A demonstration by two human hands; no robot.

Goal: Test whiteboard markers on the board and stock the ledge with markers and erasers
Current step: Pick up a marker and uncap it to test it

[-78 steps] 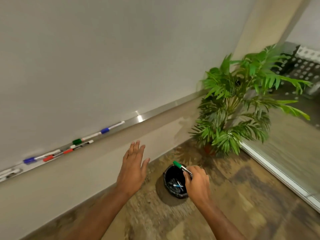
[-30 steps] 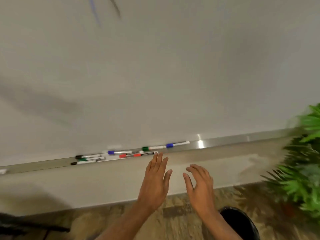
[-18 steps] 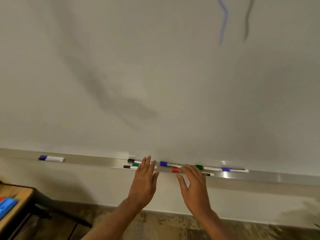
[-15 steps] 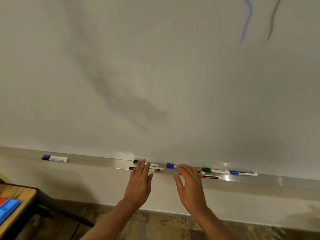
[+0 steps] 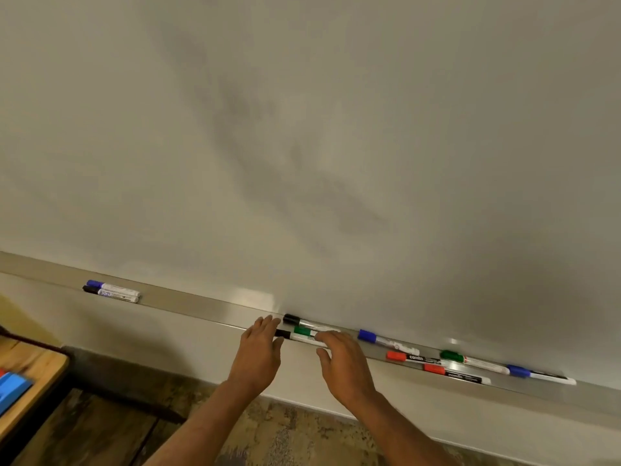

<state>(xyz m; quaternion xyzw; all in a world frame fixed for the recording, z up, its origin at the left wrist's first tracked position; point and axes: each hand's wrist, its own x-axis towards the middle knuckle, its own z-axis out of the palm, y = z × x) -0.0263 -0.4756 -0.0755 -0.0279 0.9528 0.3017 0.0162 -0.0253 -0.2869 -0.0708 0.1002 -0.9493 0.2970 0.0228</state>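
near the camera, two bare forearms reach up from over the patterned floor. the left hand has straight fingers and its grip is apart on nothing, the tips just beside the cap of the front black marker. the right hand is loosely spread and also holds nothing. its fingertips lie over the green marker, but i cannot tell whether they touch it.

at the left edge a wooden surface carries a blurred blue block, possibly an eraser.

beyond the hands, the ledge already holds many markers: a second black marker, a blue marker, two red markers, further caps to the right, and a pair well apart to the left. no eraser shows on it.

the whiteboard shows only grey smudges.

marker stocking looks well advanced. erasers, and perhaps more testing, appear to remain.
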